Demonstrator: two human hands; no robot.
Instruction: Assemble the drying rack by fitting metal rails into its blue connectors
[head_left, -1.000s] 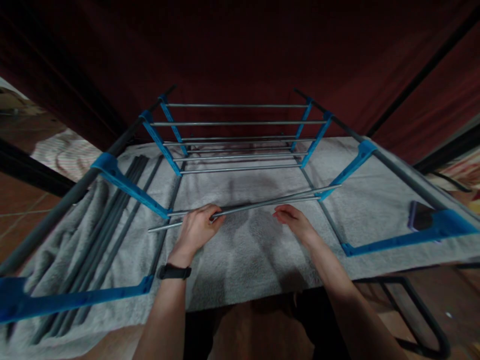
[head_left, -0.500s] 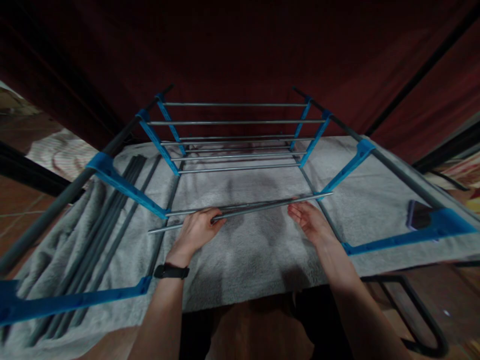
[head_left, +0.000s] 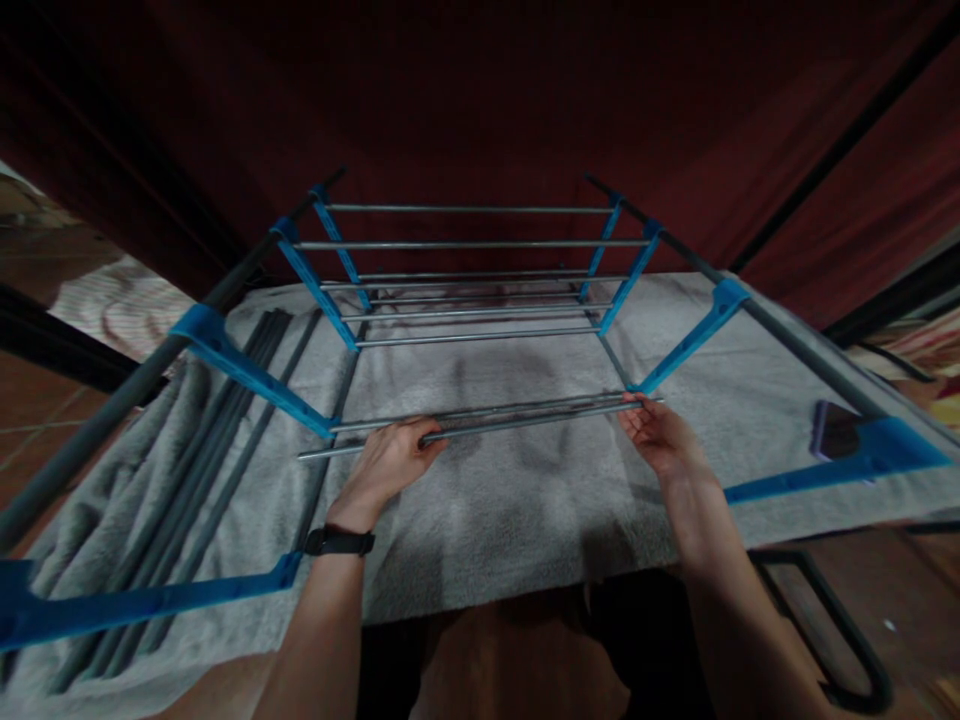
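Note:
My left hand (head_left: 396,458) is closed round a thin grey metal rod (head_left: 517,420) near its left part; the rod's left end sticks out past my wrist side. At the rod's right end, my right hand (head_left: 654,432) pinches it with thumb and fingers. Just behind it runs another thin rod, fixed between the blue plastic bracket (head_left: 262,378) on the left and the blue bracket (head_left: 686,340) on the right. These belong to a rack frame of thicker grey tubes (head_left: 810,355) lying on a grey towel (head_left: 487,540).
Several loose grey tubes (head_left: 187,480) lie on the towel at left, beneath the frame. More thin crossbars (head_left: 480,244) span brackets at the back. A phone (head_left: 836,430) rests at right by the near blue bracket (head_left: 885,458). Dark red cloth (head_left: 480,110) hangs behind.
My right hand has moved right along the rod to its end and closed on it. The rod's right end has dropped slightly, now nearly parallel to the fixed rod. My left hand has barely moved.

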